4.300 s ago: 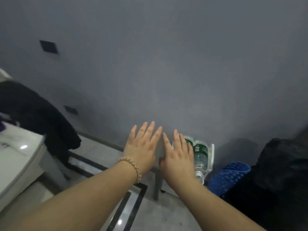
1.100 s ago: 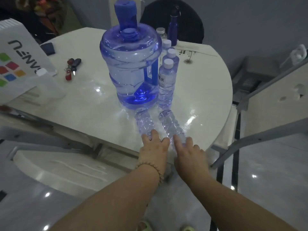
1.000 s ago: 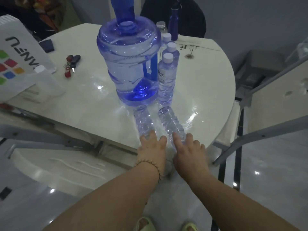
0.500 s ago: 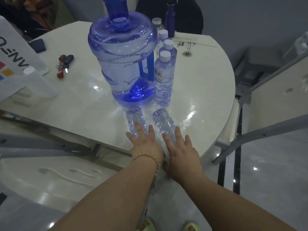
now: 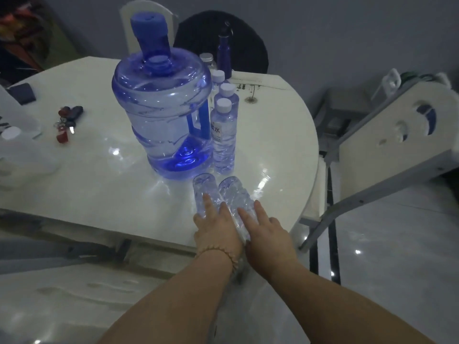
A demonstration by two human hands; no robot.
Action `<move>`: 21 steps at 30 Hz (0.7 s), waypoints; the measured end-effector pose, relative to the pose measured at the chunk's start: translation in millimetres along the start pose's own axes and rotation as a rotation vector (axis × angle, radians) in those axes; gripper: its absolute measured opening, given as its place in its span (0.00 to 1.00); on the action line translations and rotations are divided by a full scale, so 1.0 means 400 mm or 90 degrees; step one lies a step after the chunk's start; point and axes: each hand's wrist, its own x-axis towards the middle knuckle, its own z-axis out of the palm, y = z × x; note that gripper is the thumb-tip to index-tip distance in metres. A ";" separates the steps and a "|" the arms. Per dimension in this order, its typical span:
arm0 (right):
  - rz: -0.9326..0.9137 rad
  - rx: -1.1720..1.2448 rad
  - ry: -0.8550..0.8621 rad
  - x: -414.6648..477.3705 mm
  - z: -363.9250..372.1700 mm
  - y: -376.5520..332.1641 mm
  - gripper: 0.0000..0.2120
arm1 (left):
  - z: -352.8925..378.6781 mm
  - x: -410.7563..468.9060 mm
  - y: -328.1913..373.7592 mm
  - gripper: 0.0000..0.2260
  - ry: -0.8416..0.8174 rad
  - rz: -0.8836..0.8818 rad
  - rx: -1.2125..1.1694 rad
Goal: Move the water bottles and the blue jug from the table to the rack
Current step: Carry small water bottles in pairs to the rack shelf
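Blue and see-through, the big jug (image 5: 161, 115) stands upright on the glossy white table (image 5: 99, 182), with a row of capped standing bottles (image 5: 223, 135) just beside it. Nearer the table's edge two more bottles lie side by side. The left hand (image 5: 217, 229), a bead bracelet (image 5: 218, 254) at its wrist, rests on the left lying bottle (image 5: 205, 187), fingers nearly straight. The right hand (image 5: 268, 234) lies likewise on the right lying bottle (image 5: 234, 192). Neither hand has closed round its bottle. Some keys (image 5: 65, 122) lie well apart.
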 end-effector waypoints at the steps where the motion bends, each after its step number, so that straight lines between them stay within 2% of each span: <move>1: 0.011 -0.003 0.005 -0.009 -0.014 0.008 0.37 | -0.009 -0.009 0.011 0.36 0.005 0.021 0.003; 5: 0.043 -0.002 0.065 -0.067 -0.083 0.059 0.36 | -0.055 -0.073 0.079 0.37 0.033 0.096 0.014; 11: 0.058 0.024 0.135 -0.196 -0.205 0.152 0.36 | -0.094 -0.203 0.225 0.34 0.048 0.140 -0.049; 21: 0.094 0.036 0.255 -0.594 -0.463 0.546 0.35 | -0.022 -0.600 0.712 0.32 0.132 0.259 -0.072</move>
